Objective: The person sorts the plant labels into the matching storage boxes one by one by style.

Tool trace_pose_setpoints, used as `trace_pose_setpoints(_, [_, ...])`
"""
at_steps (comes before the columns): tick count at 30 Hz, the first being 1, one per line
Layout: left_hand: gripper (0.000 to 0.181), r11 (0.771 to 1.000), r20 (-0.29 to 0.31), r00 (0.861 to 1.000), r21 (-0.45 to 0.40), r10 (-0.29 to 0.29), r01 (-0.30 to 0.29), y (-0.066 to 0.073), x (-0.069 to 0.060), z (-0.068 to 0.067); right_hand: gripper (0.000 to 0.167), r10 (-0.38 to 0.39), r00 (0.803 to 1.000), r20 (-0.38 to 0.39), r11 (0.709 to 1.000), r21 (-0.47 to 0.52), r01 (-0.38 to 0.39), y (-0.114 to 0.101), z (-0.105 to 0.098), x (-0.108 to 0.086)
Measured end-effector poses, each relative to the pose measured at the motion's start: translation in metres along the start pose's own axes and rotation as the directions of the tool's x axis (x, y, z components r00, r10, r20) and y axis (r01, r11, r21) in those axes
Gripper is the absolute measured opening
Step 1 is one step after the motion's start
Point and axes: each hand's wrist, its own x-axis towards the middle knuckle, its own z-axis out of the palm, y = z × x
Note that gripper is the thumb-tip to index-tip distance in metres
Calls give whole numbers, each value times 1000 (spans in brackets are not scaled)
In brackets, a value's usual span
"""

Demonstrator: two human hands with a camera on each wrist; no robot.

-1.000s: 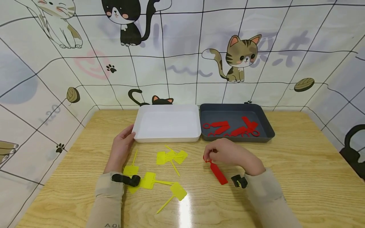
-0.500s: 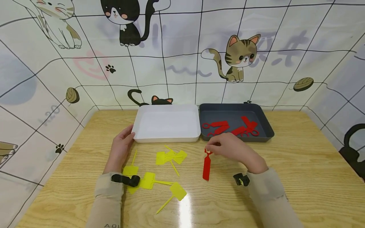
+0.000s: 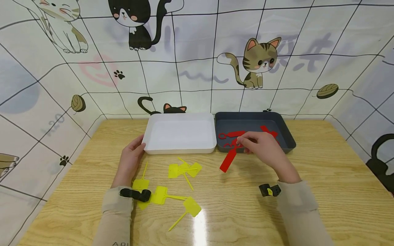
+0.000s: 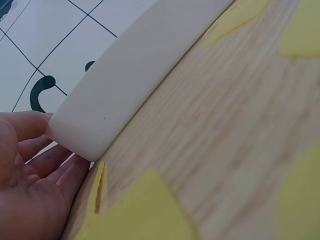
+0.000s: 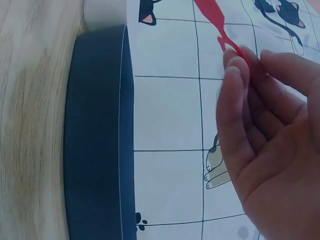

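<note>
Wood tbl [image 3: 329, 171]; red tag [image 3: 228, 160] (in R grip [image 3: 261, 145]), long axis pointing down-left.

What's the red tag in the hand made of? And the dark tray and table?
Red tag: probably matte plastic, since it's thin and evenly coloured. Dark tray: maybe plastic or coated metal; smooth, dull, with rounded corners. Table: wood or wood-look, slightly glossy; grain and a bright reflection show.

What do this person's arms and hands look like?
Both hands are bare. The sleeves are beige, the left one with dark lettering. A black band crosses the left sleeve's end; a black piece showing some yellow sits by the right's.
</note>
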Motion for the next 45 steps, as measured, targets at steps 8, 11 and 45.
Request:
trace_pose_setpoints(8, [47, 1000, 2, 1000, -1, -1, 1, 0, -1, -1, 39, 99, 965, -243, 983, 174, -57, 12, -7, 1])
trace_pose_setpoints(11, [47, 1000, 2, 1000, 0, -1, 1, 0, -1, -1, 38, 139, 940, -312, 965, 256, -58, 17, -8, 1])
trace_pose_setpoints(45, [46, 1000, 8, 1000, -25, 9, -9, 4, -3, 2, 53, 340, 903, -263, 793, 597, -125, 69, -11, 6])
